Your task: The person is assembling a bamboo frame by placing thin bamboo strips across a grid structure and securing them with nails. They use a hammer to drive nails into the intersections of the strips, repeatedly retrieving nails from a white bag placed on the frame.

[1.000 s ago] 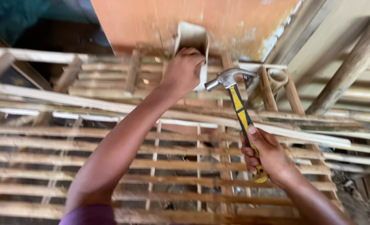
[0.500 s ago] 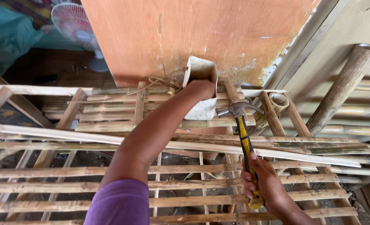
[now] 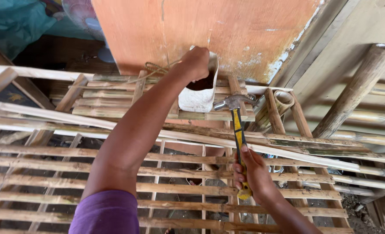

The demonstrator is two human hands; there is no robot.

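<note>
I am looking down at a white pouch-like container point(image 3: 199, 97) sitting on the upper slats of a bamboo frame point(image 3: 157, 186), just below the bottom edge of an orange wooden board point(image 3: 209, 30). Its dark opening is facing upward. My left hand point(image 3: 195, 63) is reaching into that opening from above, with the arm stretching up from the lower left in a purple sleeve point(image 3: 105, 214). The fingers of this hand are curling down at the rim, but I cannot tell whether they are pinching anything inside.

Just to the right of the container, a hammer point(image 3: 237, 130) is standing nearly upright, its grey metal head level with the container's lower half and close beside it, not clearly touching. The yellow and black handle is running down into my right hand point(image 3: 251, 173), whose fingers point(image 3: 238, 171) are clenching firmly around the lower part of the grip.

The frame of thin horizontal slats is spreading across the whole lower view, with dark ground showing through the gaps. A long pale strip point(image 3: 114, 128) is lying diagonally across it. A short hollow bamboo section point(image 3: 283, 99) is resting just right of the hammer head, and a thick bamboo post point(image 3: 357, 86) is leaning at the far right. Teal fabric point(image 3: 14, 21) is showing at the upper left.
</note>
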